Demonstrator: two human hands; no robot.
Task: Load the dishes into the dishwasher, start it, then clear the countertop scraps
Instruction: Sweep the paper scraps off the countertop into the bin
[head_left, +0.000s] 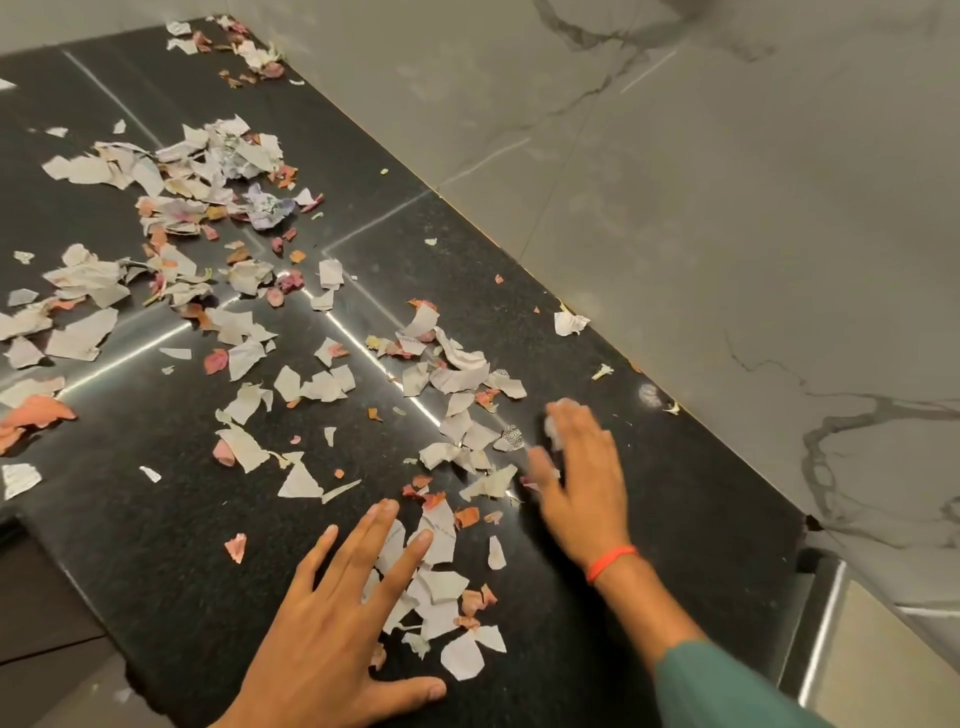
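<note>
1. Scraps (244, 332): torn white paper pieces, flat and jagged-edged, some printed, mixed with small pink and orange petal-like bits. They are lying scattered over the countertop (675, 499), thickest well beyond the fingertips, thinner between the two hands.
2. Countertop: black speckled stone, polished, showing thin bright seam lines and glare streaks.
3. Left hand (332, 639): lying palm-down, fingers straight and spread, gripping nothing. Index and middle fingers are resting on white scraps; the thumb is lying flat on bare stone near the front edge.
4. Right hand (582, 483): fingers are extending flat toward scraps just ahead of the fingertips. Motion blur is smearing the fingertips; contact with the paper cannot be told. An orange band (610, 563) is circling the wrist; a green sleeve (727, 686) is running out of frame.
5. Wall (727, 208): grey marble-look tile with dark veins, meeting the stone to the right of the right fingers.
6. A crumpled white piece (570, 322) is sitting against the wall base.
</note>
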